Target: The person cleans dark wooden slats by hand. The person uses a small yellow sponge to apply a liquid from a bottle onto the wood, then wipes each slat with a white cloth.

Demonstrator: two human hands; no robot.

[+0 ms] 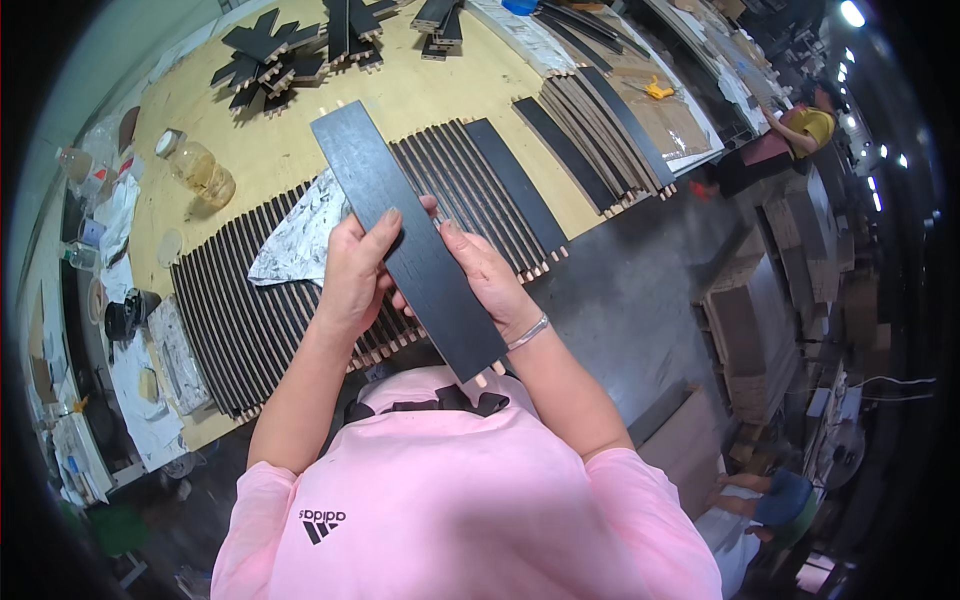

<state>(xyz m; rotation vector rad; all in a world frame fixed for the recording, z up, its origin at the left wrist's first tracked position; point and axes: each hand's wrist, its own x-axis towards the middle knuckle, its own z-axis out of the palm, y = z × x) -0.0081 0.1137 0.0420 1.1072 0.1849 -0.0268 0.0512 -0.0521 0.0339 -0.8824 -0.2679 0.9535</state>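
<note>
A black wooden slat point(415, 240) with pale dowel pegs at its ends is held up slantwise over the table edge. My left hand point(355, 265) grips its left edge, thumb on the face and fingers partly hidden beneath. My right hand point(485, 270) is closed on the right edge, its thumb near my left one. Below lies a long row of black slats point(250, 310) standing on edge, pegs toward me. A white rag with dark smudges point(300, 240) rests on that row beside my left hand, partly covered by hand and slat. One slat point(515, 185) lies flat at the row's right end.
Crossed slats are piled point(270, 60) at the far side of the yellowish table point(420, 85). A bottle of yellowish liquid point(200, 170) stands left. More slats point(595, 140) and a yellow tool point(658, 88) lie right. One person point(805, 130) is far right, another point(775, 495) lower right.
</note>
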